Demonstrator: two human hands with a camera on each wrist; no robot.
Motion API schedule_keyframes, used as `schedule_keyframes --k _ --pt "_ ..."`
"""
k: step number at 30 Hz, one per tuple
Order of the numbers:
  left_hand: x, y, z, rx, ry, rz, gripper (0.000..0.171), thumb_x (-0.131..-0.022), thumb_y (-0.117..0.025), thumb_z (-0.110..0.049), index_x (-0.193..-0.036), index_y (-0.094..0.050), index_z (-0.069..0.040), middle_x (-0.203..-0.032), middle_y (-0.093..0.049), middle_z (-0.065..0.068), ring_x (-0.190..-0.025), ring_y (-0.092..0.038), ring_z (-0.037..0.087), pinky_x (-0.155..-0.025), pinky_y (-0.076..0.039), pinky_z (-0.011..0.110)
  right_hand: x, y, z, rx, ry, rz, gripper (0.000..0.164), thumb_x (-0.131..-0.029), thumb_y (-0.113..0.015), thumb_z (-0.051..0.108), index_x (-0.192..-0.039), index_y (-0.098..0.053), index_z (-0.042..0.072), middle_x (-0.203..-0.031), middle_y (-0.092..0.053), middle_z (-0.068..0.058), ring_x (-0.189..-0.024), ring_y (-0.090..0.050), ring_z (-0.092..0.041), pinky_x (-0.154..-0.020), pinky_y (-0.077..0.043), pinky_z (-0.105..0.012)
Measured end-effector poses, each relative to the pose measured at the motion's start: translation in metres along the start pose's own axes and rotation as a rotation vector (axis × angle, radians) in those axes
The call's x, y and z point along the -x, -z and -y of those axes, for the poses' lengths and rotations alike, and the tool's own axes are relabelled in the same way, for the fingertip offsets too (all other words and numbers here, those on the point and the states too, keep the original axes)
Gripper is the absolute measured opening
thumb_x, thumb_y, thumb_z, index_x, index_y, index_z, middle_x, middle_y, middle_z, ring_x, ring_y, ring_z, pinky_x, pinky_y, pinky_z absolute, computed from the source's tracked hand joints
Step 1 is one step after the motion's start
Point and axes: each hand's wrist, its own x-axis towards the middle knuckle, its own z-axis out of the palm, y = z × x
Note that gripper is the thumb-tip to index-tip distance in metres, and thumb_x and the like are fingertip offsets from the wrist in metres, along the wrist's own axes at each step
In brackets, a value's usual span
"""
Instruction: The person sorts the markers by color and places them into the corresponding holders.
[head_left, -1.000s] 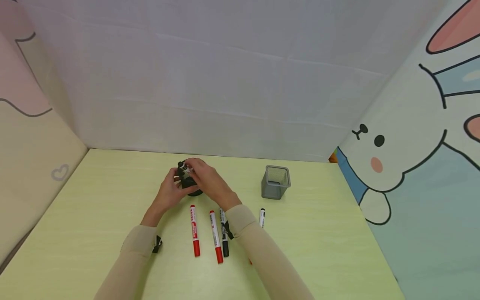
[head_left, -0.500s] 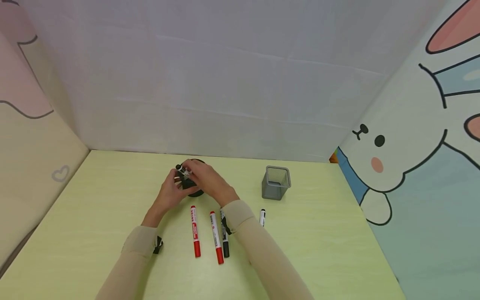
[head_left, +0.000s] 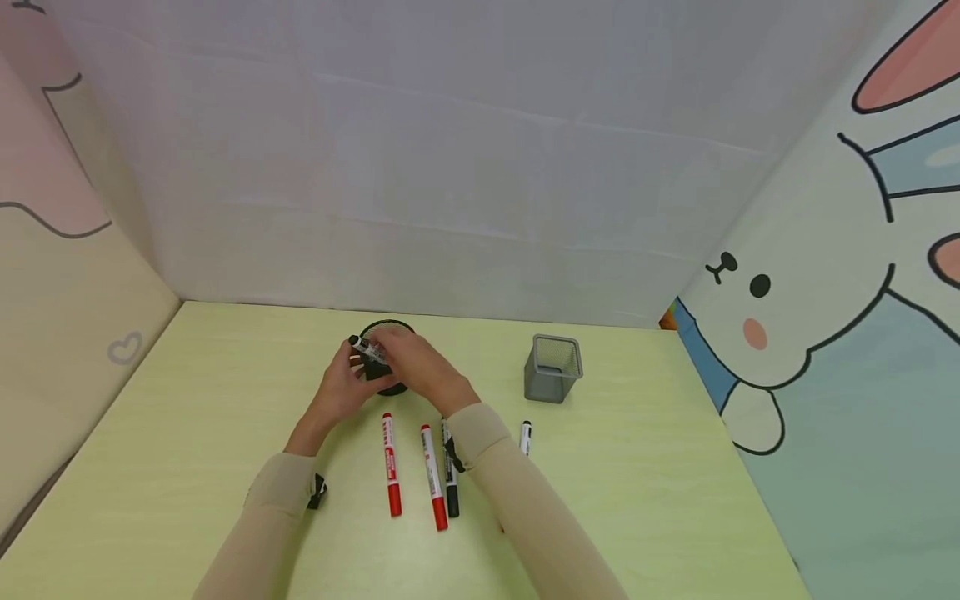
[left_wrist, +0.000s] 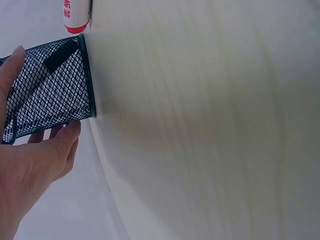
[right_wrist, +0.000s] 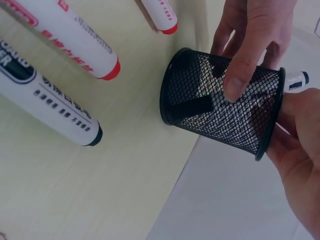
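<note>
My left hand [head_left: 339,393] grips a round black mesh pen cup [left_wrist: 52,82] from its left side. In the right wrist view the left thumb lies across the mesh. My right hand [head_left: 420,367] is at the cup's mouth, fingers reaching inside the rim and pinching a black-and-white marker [head_left: 367,348]. The marker's dark-tipped end [right_wrist: 298,81] sticks out past the rim. Through the mesh a dark cap [right_wrist: 192,108] shows inside. The right fingertips are partly hidden behind the rim.
Two red-capped markers [head_left: 392,467] and a black-capped marker [right_wrist: 47,95] lie in front of the cup. Another marker [head_left: 525,437] is partly covered by the right sleeve. A square grey mesh holder [head_left: 551,371] stands to the right. A white backdrop hangs behind the table.
The marker's upper end has sunk and tilted left at the rim. The right hand has lowered slightly, and more of the cup's rim shows. The left hand keeps its grip.
</note>
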Motion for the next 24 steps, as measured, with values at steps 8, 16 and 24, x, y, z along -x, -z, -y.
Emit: schedule_keyframes --k 8,16,24 --pt "0.003 0.001 -0.002 0.01 -0.009 -0.001 0.074 -0.091 -0.08 -0.016 -0.144 -0.032 0.003 -0.148 -0.039 0.027 -0.14 -0.038 0.045 -0.118 -0.034 0.056 0.007 -0.003 -0.006 0.127 0.074 -0.076 0.028 -0.106 -0.055 0.009 -0.134 -0.06 0.007 -0.135 -0.061 -0.007 -0.127 -0.057 -0.019 -0.11 -0.045 -0.024" --pt "0.002 0.001 -0.001 0.011 -0.002 0.004 0.074 -0.09 -0.082 -0.021 -0.142 -0.033 0.0 -0.146 -0.039 0.024 -0.14 -0.039 0.044 -0.118 -0.034 0.056 0.018 0.001 -0.007 0.102 0.112 -0.213 0.026 -0.102 -0.06 0.006 -0.128 -0.063 0.005 -0.122 -0.067 -0.007 -0.108 -0.061 -0.021 -0.096 -0.052 -0.029" --pt "0.0 0.0 0.002 -0.003 0.008 0.0 0.081 -0.088 -0.084 -0.026 -0.145 -0.032 -0.001 -0.145 -0.041 0.024 -0.14 -0.04 0.043 -0.119 -0.034 0.055 0.03 0.006 -0.009 0.073 0.103 -0.294 0.028 -0.099 -0.067 0.008 -0.126 -0.064 0.004 -0.117 -0.068 -0.008 -0.104 -0.061 -0.022 -0.09 -0.054 -0.032"
